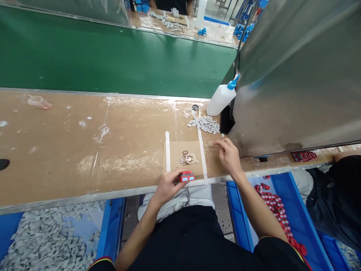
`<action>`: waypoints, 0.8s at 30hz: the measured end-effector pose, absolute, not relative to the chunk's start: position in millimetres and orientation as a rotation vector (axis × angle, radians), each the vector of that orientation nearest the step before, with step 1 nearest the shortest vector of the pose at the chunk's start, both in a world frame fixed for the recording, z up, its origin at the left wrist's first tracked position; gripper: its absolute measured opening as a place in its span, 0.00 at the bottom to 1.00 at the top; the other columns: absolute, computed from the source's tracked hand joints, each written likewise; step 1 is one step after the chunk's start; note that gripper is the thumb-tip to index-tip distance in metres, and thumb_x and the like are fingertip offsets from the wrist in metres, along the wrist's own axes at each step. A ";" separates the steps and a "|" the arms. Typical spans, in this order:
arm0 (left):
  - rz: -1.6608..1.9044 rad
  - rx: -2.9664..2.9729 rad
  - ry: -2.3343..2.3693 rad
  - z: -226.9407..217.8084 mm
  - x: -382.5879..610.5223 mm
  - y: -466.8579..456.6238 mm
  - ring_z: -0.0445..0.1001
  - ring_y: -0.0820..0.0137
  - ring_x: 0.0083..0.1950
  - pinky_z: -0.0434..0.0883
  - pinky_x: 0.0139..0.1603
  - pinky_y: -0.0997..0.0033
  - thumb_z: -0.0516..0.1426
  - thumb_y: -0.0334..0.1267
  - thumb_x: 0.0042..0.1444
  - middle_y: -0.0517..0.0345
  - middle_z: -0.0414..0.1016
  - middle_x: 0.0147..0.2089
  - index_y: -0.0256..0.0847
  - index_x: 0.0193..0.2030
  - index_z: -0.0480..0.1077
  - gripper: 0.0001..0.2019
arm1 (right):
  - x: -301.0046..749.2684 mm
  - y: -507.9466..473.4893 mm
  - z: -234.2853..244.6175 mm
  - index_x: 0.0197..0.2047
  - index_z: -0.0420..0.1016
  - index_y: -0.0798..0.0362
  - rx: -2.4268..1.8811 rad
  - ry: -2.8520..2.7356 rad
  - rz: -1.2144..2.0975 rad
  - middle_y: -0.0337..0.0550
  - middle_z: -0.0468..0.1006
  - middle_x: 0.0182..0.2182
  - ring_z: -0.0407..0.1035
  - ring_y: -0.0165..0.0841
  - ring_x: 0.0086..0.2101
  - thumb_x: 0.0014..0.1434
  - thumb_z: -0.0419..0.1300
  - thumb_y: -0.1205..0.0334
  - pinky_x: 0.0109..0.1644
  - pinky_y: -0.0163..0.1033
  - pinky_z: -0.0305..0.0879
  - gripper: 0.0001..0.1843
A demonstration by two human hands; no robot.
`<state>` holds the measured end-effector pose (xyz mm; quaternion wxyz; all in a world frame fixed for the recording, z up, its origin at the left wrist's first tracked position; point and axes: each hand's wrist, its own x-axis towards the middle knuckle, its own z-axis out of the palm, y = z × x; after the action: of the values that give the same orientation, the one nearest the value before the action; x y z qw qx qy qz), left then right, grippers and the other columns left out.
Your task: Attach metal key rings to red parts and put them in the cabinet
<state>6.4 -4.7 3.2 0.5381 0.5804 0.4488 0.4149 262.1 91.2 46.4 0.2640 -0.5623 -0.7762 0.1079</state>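
The left hand (166, 186) pinches a red toy vehicle (187, 176) at the cardboard sheet's (175, 150) near edge, small gray tiles (207, 124) lie heaped beyond, and the right hand (229, 157) curls, its fingertip closure impossible to tell.

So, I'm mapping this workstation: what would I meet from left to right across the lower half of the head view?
Heap of grey pieces, left hand, red piece, right hand, red parts.

I have red block (187, 176) in left hand (167, 186) at near edge of cardboard (176, 150); right hand (229, 157) right of it, grey tiles (207, 124) beyond.
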 end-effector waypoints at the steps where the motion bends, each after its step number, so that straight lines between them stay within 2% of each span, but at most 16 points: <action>1: 0.987 1.392 1.055 2.6 5.5 -4.3 0.84 0.64 0.42 0.81 0.43 0.70 0.62 0.39 0.59 0.47 0.85 0.45 0.36 0.52 0.78 0.15 | 258.6 80.3 50.8 0.42 0.78 0.53 -1.468 -2.061 0.347 0.46 0.74 0.35 0.70 0.33 0.34 0.69 0.50 0.66 0.39 0.36 0.66 0.14; 4: 0.995 1.460 1.006 3.0 2.7 -2.3 0.83 0.62 0.48 0.80 0.49 0.65 0.61 0.39 0.61 0.46 0.84 0.50 0.39 0.58 0.76 0.19 | 243.1 46.6 61.7 0.41 0.77 0.54 -1.353 -1.979 0.545 0.45 0.77 0.35 0.72 0.32 0.35 0.69 0.54 0.63 0.39 0.35 0.69 0.10; 7: 0.971 1.513 0.985 4.6 1.1 -0.9 0.82 0.60 0.51 0.78 0.55 0.61 0.59 0.36 0.62 0.47 0.83 0.52 0.41 0.59 0.76 0.19 | 225.3 21.2 64.3 0.42 0.76 0.53 -1.270 -1.875 0.835 0.45 0.78 0.35 0.74 0.31 0.35 0.68 0.56 0.62 0.39 0.35 0.71 0.08; 9: 0.950 1.492 0.976 4.8 1.1 -1.2 0.82 0.60 0.52 0.78 0.55 0.60 0.59 0.34 0.61 0.47 0.83 0.53 0.41 0.60 0.75 0.20 | 215.8 12.6 61.8 0.48 0.76 0.52 -1.248 -1.803 1.044 0.44 0.79 0.35 0.75 0.31 0.34 0.67 0.58 0.61 0.39 0.35 0.73 0.09; 11: 0.938 1.416 0.961 4.3 1.9 -2.3 0.82 0.61 0.51 0.79 0.52 0.63 0.60 0.33 0.59 0.46 0.82 0.54 0.40 0.60 0.74 0.21 | 209.5 10.4 58.8 0.47 0.77 0.52 -1.259 -1.772 1.169 0.45 0.80 0.35 0.75 0.32 0.34 0.66 0.60 0.60 0.40 0.36 0.74 0.09; 14: 0.927 1.295 0.945 3.8 3.1 -3.7 0.83 0.62 0.49 0.79 0.48 0.67 0.62 0.35 0.58 0.46 0.83 0.50 0.38 0.56 0.74 0.18 | 205.6 13.9 56.9 0.39 0.79 0.53 -1.276 -1.826 1.200 0.45 0.81 0.34 0.75 0.33 0.35 0.66 0.61 0.61 0.40 0.37 0.73 0.07; 18: 0.901 1.284 0.948 4.8 3.5 -3.7 0.83 0.64 0.43 0.78 0.44 0.69 0.64 0.38 0.58 0.49 0.83 0.43 0.37 0.47 0.75 0.12 | 205.2 19.1 57.6 0.38 0.80 0.53 -1.256 -1.885 1.223 0.44 0.81 0.33 0.74 0.32 0.34 0.65 0.61 0.63 0.39 0.36 0.71 0.06; 24: 0.879 1.326 0.944 5.9 3.2 -3.4 0.82 0.64 0.42 0.78 0.44 0.68 0.63 0.37 0.58 0.49 0.83 0.43 0.37 0.48 0.76 0.12 | 205.2 19.6 55.0 0.37 0.78 0.54 -1.285 -1.893 1.221 0.43 0.81 0.31 0.74 0.32 0.31 0.63 0.63 0.64 0.37 0.35 0.70 0.04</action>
<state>3.2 -3.4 5.9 0.6019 0.5726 0.4074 0.3794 205.2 19.6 55.0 0.2709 -0.4770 -0.7027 0.4531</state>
